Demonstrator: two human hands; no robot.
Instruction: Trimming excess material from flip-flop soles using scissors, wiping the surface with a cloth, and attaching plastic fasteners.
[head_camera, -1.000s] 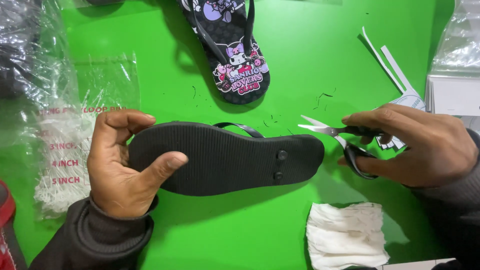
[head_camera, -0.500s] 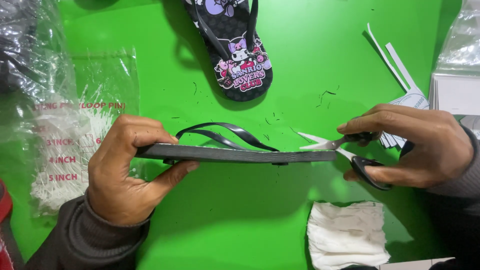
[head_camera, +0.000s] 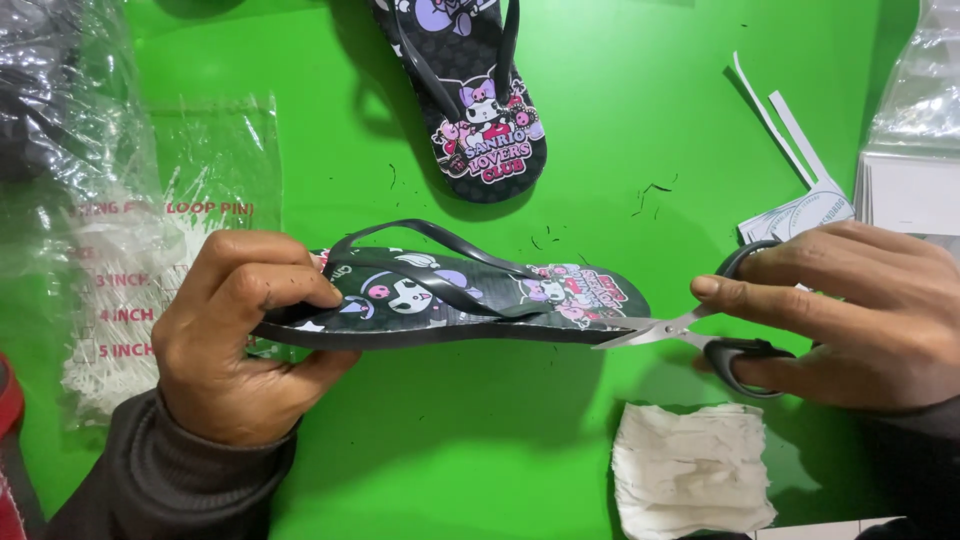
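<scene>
My left hand (head_camera: 240, 340) grips the toe end of a black flip-flop (head_camera: 470, 300) with cartoon prints and black straps, held level above the green surface, printed side up and tipped toward me. My right hand (head_camera: 850, 315) holds black-handled scissors (head_camera: 690, 335). Their silver blades are slightly apart and touch the edge of the flip-flop's heel end. A second matching flip-flop (head_camera: 465, 90) lies flat at the top middle, printed side up.
A clear plastic bag of white loop pins (head_camera: 130, 290) lies at the left. Crumpled clear plastic (head_camera: 40, 90) sits at the top left. A folded white cloth (head_camera: 690, 470) lies at the bottom right. White paper strips and cards (head_camera: 800, 190) and a clear-wrapped stack (head_camera: 915, 150) are at the right.
My left hand has turned the flip-flop from sole-up, through edge-on, to printed side up. The scissors stayed at the heel end, blades now against its edge.
</scene>
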